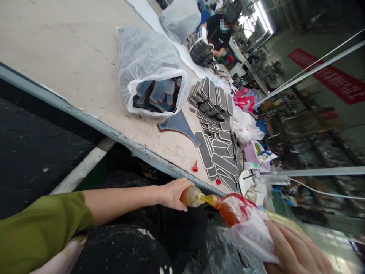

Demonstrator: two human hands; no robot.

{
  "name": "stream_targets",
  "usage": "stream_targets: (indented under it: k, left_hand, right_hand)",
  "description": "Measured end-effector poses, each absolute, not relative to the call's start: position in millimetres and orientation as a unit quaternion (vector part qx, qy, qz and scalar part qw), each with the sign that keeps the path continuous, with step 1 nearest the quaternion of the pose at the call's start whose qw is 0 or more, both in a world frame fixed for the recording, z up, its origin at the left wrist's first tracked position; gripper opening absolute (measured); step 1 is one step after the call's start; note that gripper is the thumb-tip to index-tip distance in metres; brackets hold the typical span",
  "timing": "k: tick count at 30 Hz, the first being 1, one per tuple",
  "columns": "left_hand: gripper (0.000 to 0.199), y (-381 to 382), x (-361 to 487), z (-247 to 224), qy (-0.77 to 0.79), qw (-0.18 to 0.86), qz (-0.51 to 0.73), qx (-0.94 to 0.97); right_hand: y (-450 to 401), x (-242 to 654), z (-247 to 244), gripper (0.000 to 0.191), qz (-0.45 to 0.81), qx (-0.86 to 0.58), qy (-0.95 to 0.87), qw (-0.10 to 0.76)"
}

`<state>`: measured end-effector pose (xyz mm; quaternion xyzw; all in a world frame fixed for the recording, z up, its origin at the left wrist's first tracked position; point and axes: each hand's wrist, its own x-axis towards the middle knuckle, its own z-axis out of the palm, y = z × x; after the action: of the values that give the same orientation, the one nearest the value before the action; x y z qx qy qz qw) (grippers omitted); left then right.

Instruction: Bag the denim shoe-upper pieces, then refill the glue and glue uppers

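My left hand (175,193) is wrapped round a small bottle (191,196) holding amber liquid, just off the table's front edge. My right hand (296,243) grips a larger bottle (229,211) of orange liquid, wrapped in a white and red plastic bag (253,234). A yellow nozzle (209,199) on the larger bottle meets the mouth of the small one. On the table, near the edge, lie a red pointed cap (195,166) and a smaller red cap (218,182).
On the table (99,87) stands an open plastic bag (151,64) of blue-grey pieces, with one curved piece (178,126) outside it. Dark, pale-edged pieces (224,163) lie piled at the right, with stacks (211,97) behind. A person (218,32) is at the far end.
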<state>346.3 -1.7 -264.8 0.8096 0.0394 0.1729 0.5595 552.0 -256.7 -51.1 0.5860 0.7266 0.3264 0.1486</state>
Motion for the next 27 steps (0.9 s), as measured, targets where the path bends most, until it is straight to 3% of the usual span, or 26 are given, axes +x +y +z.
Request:
stream_targets:
  k: [27]
  left_hand:
    - [0.074, -5, 346, -269, 0.036, 0.564, 0.187, 0.804]
  right_hand:
    - [-263, 548, -70, 0.041, 0.358, 0.589, 0.713, 0.125]
